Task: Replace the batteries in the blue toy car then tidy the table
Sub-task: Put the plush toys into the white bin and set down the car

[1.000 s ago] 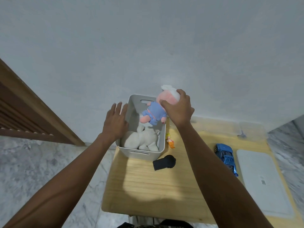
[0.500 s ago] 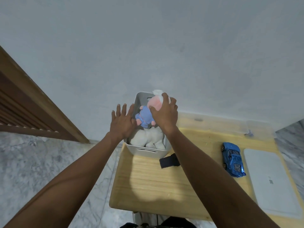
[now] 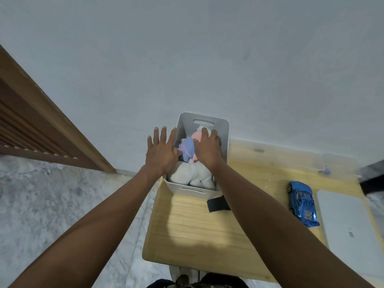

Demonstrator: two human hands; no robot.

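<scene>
The right hand (image 3: 207, 148) presses the pink plush doll (image 3: 190, 145) into the white bin (image 3: 225, 129) at the bench's far-left corner, fingers flat; the left hand (image 3: 161, 151), fingers spread, should steady the rim. The blue toy car (image 3: 302, 202) waits near the right edge.

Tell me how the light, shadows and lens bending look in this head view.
Head view: soft, even light; a broad shadow falls on the wooden table in front of the white bin; wide-angle bending stretches both forearms toward the corners; the blue toy car shows small glints; the far right edge is blurred.
</scene>
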